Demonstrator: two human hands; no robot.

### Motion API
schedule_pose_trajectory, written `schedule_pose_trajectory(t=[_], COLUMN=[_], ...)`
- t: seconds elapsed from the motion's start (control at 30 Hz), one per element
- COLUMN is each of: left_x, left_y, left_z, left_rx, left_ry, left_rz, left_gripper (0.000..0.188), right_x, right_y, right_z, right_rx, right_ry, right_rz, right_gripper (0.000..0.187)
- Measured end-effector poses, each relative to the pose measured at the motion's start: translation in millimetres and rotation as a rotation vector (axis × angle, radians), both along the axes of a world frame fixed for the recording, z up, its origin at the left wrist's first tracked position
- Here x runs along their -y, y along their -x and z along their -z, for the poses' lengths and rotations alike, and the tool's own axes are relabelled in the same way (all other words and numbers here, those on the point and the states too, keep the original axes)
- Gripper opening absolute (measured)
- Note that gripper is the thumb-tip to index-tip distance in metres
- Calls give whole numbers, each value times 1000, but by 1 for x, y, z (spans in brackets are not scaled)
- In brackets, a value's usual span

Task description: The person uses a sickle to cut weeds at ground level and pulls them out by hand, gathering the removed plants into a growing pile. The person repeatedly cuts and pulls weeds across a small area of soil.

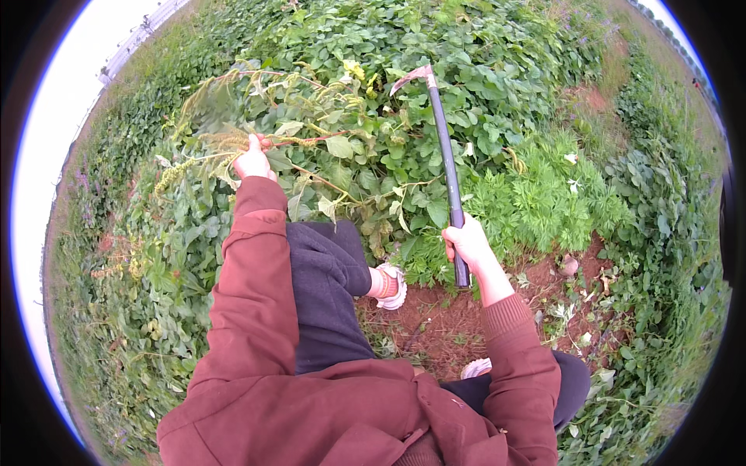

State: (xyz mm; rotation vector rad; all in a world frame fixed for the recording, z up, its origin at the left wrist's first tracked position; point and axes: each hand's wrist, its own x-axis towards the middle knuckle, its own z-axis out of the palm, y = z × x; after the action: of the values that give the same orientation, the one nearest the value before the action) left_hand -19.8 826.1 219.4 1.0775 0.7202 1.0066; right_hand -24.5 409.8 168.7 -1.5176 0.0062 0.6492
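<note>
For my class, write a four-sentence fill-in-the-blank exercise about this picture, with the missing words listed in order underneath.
1. The sickle is in the ____ hand.
2. The ____ hand grips stems.
3. From the handle, the blade points toward the picture's ____ side.
4. Parts of ____ shoes are in view.

Missing words: right; left; left; two.

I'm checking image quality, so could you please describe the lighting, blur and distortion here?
Head view throughout: soft daylight, no hard shadows; sky blown out white, its edge bent by the fisheye; seed heads near the left hand smeared; sickle fairly crisp.
</note>
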Motion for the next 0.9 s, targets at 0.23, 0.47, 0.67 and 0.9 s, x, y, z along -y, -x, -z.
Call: schedule_pose_trajectory(t=[0.23,0.47,0.67,0.9], left_x=[12,-3,-11,19], left_y=[-12,-19,-25,-30], left_z=[-10,-10,-10,-21], left_rx=[29,55,72,100], left_ry=[-61,-62,-84,-177], left_rz=[-2,-16,7,45], left_gripper=[15,15,14,15], right_x=[-17,4,6,-28], right_y=[-38,-28,-32,-20], right_z=[56,81,69,51], right_rx=[-230,-524,-544,-428], right_ry=[78,-237,-168,15], right_rz=[-176,-139,-163,-138], right_gripper=[14,11,9,9])
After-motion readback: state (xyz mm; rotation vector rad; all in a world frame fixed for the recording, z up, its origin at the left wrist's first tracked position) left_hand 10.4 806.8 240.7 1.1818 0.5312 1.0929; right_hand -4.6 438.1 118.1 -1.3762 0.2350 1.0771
